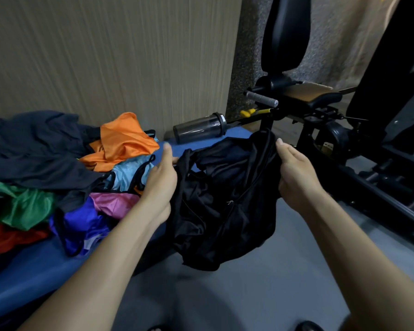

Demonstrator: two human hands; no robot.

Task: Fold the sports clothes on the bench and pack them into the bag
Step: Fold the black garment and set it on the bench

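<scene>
Barely begun: left hand (161, 180) and right hand (294, 173) each grip a black garment (225, 206) stretched between their fingers, while the unfolded clothes pile (65, 170) covers the blue bench (34, 280) beyond the left fingers, no bag visible.

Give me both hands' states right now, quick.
Left hand: grips the left edge of the black bag.
Right hand: grips the bag's right edge, holding it up at the end of the blue bench.
</scene>
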